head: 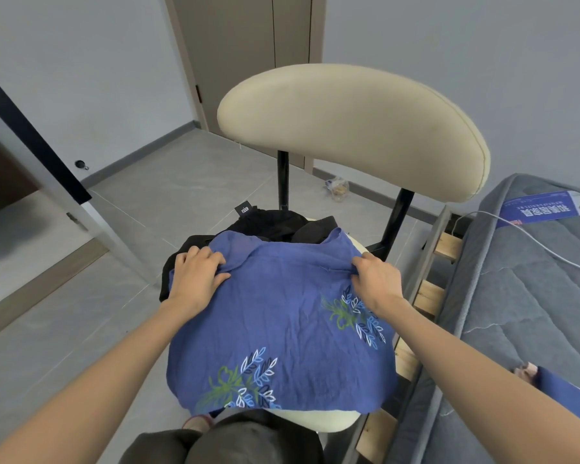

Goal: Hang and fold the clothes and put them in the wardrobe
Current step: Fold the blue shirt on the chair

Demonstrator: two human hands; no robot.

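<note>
Head view: blue embroidered garment point(282, 316) spread over chair seat point(315, 421), atop black clothes point(268, 222). Left hand point(195, 276) and right hand point(379, 283) each pinch its far edge, fingers curled into fabric.

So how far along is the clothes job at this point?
Early. Nothing looks folded or hung yet. In hand: the left hand and right hand pinch the blue embroidered garment, spread flat on the chair. Remaining: folding it, plus the black clothes bunched beneath.
</note>
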